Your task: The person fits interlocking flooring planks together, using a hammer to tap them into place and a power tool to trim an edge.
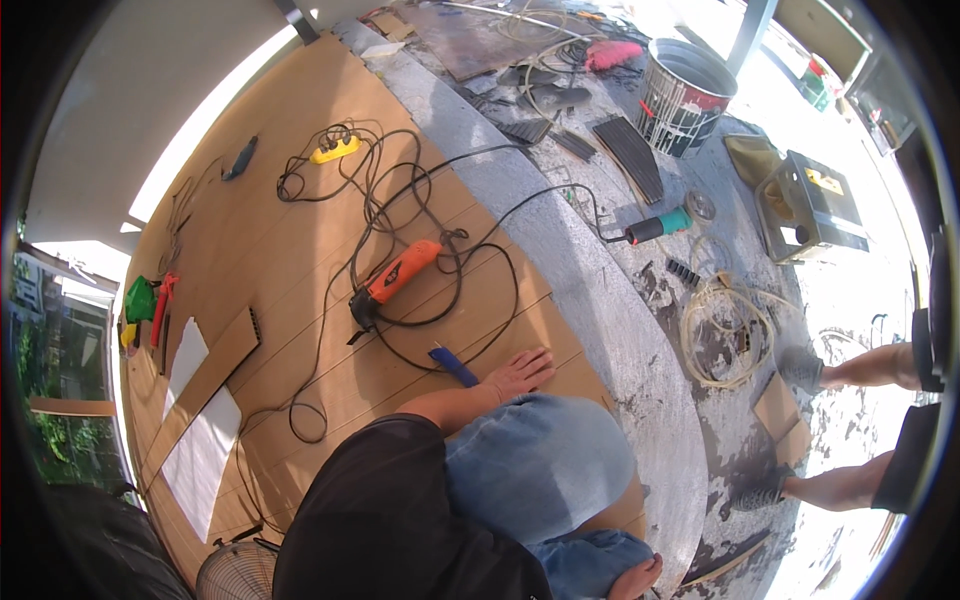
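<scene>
My left hand (520,372) rests flat on the tan plank floor (420,385), fingers spread, just ahead of my jeans-clad knee. Beside its wrist lies a blue-handled tool (455,366), whose exact kind I cannot make out; the forearm covers its near end. Farther ahead sits an orange and black corded power tool (402,272), which looks like an oscillating multi-tool, with its black cable looped around it. My right hand is out of sight.
A yellow power strip (335,149) tangles with cords. Right, a teal power tool (660,225), coiled clear hose (728,335), paint-splashed bucket (686,105) and metal box (812,208) lie on stained concrete near another person's legs (840,485). Left, a loose plank (205,385) overlaps white sheets.
</scene>
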Demonstrator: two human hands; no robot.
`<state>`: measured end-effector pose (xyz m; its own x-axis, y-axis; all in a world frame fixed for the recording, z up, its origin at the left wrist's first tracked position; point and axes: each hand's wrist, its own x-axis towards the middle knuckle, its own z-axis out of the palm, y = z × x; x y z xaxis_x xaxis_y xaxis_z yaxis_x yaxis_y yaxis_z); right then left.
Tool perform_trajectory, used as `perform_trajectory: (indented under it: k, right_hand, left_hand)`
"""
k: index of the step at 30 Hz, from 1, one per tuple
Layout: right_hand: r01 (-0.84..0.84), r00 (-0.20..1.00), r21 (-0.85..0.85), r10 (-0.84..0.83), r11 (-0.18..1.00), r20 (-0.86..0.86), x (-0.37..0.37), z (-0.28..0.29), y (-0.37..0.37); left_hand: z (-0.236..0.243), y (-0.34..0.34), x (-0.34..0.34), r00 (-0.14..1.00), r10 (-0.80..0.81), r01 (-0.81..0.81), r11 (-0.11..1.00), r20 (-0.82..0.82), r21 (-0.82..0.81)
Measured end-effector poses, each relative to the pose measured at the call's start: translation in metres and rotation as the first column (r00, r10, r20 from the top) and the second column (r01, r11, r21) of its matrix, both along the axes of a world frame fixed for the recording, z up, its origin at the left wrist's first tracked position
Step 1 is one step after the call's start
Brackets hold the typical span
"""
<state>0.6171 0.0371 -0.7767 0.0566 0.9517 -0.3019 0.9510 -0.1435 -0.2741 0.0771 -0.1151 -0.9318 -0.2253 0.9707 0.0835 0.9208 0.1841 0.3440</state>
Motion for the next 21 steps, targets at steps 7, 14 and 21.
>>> perform_trajectory:
  k: [7, 14, 21]
  right_hand:
    - [-0.072, 0.997, 0.165, 0.078, 0.984, -0.028, -0.007, -0.010, 0.007]
    - [0.009, 1.000, 0.137, -0.006, 0.991, -0.022, -0.016, 0.003, 0.015]
    - [0.084, 0.996, 0.174, -0.086, 0.981, 0.003, -0.010, 0.008, 0.000]
  left_hand:
    - [0.025, 0.020, -0.012, 1.000, 0.005, -0.005, 1.000, 0.007, 0.011]
    - [0.032, 0.021, 0.011, 1.000, -0.027, 0.027, 1.000, -0.007, 0.014]
    - [0.029, 0.024, 0.020, 0.992, -0.104, 0.105, 0.994, -0.076, 0.010]
